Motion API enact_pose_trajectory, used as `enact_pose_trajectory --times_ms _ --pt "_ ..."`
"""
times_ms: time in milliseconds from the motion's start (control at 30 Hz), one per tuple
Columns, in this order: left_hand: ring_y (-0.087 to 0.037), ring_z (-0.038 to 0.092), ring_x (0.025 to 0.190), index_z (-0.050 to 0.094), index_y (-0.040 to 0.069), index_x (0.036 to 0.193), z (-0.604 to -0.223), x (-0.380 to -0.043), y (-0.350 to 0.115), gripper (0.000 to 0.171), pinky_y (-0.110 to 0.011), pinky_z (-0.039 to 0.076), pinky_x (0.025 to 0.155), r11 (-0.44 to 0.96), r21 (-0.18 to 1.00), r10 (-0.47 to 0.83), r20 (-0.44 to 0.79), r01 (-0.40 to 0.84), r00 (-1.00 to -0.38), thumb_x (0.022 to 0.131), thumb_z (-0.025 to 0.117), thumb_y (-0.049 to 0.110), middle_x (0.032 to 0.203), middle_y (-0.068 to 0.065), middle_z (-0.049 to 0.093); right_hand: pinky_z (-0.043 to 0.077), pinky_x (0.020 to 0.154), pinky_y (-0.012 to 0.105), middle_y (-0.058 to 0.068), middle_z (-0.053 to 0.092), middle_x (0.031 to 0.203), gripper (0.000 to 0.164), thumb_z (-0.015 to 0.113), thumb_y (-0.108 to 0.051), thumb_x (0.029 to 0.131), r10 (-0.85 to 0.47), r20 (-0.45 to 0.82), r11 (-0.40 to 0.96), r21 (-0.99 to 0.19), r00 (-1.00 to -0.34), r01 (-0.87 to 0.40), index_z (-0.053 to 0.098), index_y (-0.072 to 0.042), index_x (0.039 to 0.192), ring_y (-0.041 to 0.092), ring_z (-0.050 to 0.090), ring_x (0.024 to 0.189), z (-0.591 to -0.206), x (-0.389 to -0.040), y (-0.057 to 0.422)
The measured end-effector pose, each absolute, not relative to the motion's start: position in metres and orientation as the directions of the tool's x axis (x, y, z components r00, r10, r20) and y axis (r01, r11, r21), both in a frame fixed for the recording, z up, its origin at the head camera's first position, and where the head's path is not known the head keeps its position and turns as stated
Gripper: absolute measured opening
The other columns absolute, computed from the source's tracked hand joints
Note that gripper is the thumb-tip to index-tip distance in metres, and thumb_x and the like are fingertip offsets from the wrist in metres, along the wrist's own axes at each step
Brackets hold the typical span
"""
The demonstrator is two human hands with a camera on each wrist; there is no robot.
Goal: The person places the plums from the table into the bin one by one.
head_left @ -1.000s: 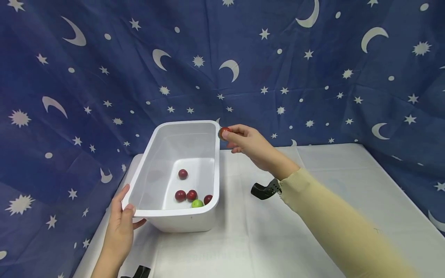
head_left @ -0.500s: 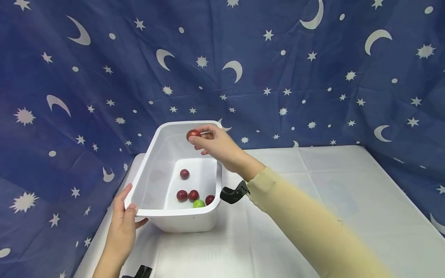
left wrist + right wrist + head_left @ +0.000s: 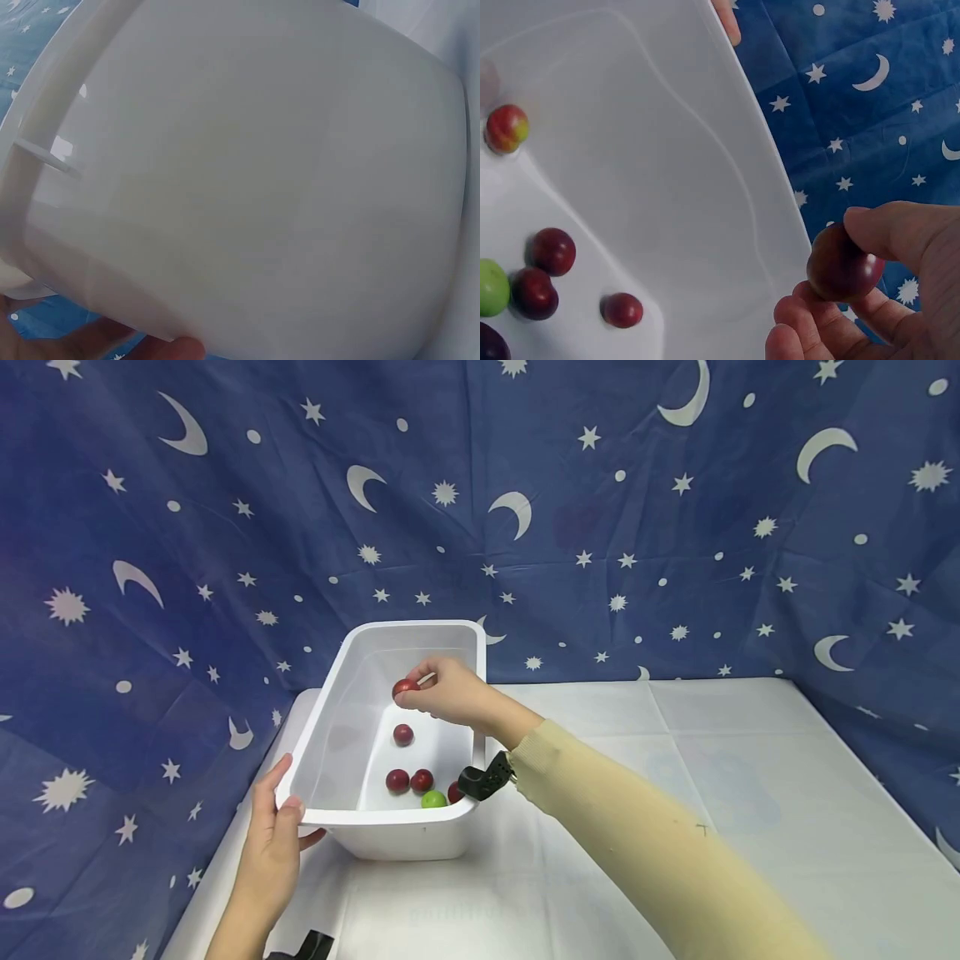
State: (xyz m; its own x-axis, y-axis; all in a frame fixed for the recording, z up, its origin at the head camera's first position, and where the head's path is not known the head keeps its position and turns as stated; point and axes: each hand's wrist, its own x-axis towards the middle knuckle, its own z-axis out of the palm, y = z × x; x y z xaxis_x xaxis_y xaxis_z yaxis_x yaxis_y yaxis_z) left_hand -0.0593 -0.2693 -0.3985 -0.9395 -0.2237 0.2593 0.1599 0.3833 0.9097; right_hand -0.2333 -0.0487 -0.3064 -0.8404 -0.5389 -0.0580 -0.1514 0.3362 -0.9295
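A dark red plum [image 3: 405, 688] is pinched between the thumb and fingers of my right hand [image 3: 461, 695], inside the far part of a white plastic tub [image 3: 375, 817]. In the right wrist view the held plum [image 3: 838, 270] looks round and glossy. My left hand [image 3: 270, 847] grips the tub's rim at its near left corner. On the tub's floor lie several dark red plums [image 3: 403, 734] and a bright green round fruit [image 3: 433, 799]. The right wrist view also shows a red and yellow fruit [image 3: 508, 127]. From the left wrist, the tub's outer wall [image 3: 247, 180] fills most of the view.
The tub stands on a white-covered table [image 3: 600, 860], towards its left side. Behind and to the left hangs a blue cloth [image 3: 420, 435] with moons and stars. Each wrist wears a black camera mount [image 3: 483, 779].
My right hand has carried the plum leftwards from outside the tub's right rim, over it, then down into the tub. My left hand keeps its hold on the rim.
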Motion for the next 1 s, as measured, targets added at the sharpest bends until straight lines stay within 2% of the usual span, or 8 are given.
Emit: enact_pose_trajectory --times_ms 133,300,433,500,667,833,1000 --pt "-0.019 0.048 0.109 0.019 0.021 0.154 -0.399 -0.06 -0.268 0.05 -0.036 0.052 0.075 0.391 0.909 -0.233 0.254 0.149 -0.939 0.105 0.027 0.02 0.147 -0.011 0.024 0.051 0.074 0.033 0.005 0.067 0.09 0.029 0.073 -0.023 0.086 -0.538 -0.085 0.366 -0.92 -0.838 -0.142 0.059 -0.009 0.107 0.019 0.06 0.081 -0.308 -0.234 -0.049" --pt "-0.029 0.048 0.111 0.02 0.022 0.154 -0.399 -0.06 -0.266 0.05 -0.037 0.052 0.075 0.393 0.907 -0.232 0.26 0.154 -0.937 0.105 0.026 0.02 0.147 -0.013 0.024 0.049 0.074 0.033 0.006 0.066 0.091 0.029 0.074 -0.024 0.085 -0.54 -0.123 0.414 -0.9 -0.832 -0.136 0.059 -0.011 0.106 0.021 0.059 0.084 -0.307 -0.232 -0.048" --pt "-0.03 0.048 0.112 0.019 0.025 0.154 -0.4 -0.06 -0.266 0.05 -0.04 0.053 0.075 0.399 0.902 -0.222 0.267 0.163 -0.938 0.105 0.026 0.021 0.147 -0.014 0.025 0.048 0.078 0.035 0.004 0.066 0.092 0.03 0.073 -0.025 0.086 -0.532 -0.123 0.427 -0.893 -0.837 -0.14 0.058 -0.012 0.108 0.02 0.059 0.089 -0.307 -0.231 -0.046" --pt "-0.027 0.049 0.111 0.019 0.025 0.154 -0.4 -0.062 -0.267 0.05 -0.041 0.054 0.075 0.401 0.901 -0.218 0.27 0.167 -0.938 0.105 0.026 0.02 0.146 -0.014 0.026 0.047 0.083 0.036 0.003 0.067 0.094 0.032 0.072 -0.025 0.086 -0.53 -0.117 0.421 -0.896 -0.84 -0.141 0.058 -0.011 0.111 0.019 0.06 0.093 -0.306 -0.232 -0.045" --pt "-0.026 0.049 0.11 0.019 0.024 0.154 -0.402 -0.065 -0.266 0.05 -0.039 0.053 0.075 0.4 0.898 -0.202 0.279 0.18 -0.939 0.105 0.026 0.02 0.145 -0.014 0.026 0.047 0.09 0.039 0.0 0.066 0.102 0.035 0.069 -0.027 0.088 -0.528 -0.095 0.39 -0.91 -0.844 -0.142 0.058 -0.009 0.117 0.017 0.06 0.099 -0.306 -0.234 -0.037" --pt "-0.041 0.046 0.112 0.017 0.02 0.155 -0.403 -0.067 -0.267 0.051 -0.039 0.053 0.074 0.397 0.895 -0.184 0.294 0.202 -0.938 0.105 0.027 0.019 0.145 -0.017 0.025 0.05 0.088 0.036 0.002 0.065 0.109 0.036 0.066 -0.027 0.091 -0.545 -0.06 0.316 -0.939 -0.836 -0.139 0.059 -0.008 0.121 0.019 0.061 0.098 -0.305 -0.233 -0.02" --pt "-0.04 0.048 0.112 0.017 0.017 0.155 -0.399 -0.065 -0.273 0.052 -0.035 0.054 0.076 0.456 0.869 -0.172 0.298 0.192 -0.939 0.105 0.029 0.015 0.147 -0.02 0.024 0.05 0.084 0.033 -0.002 0.063 0.109 0.032 0.063 -0.031 0.093 -0.503 0.06 0.356 -0.894 -0.862 -0.27 0.06 -0.013 0.12 0.015 0.06 0.099 -0.303 -0.224 0.007"
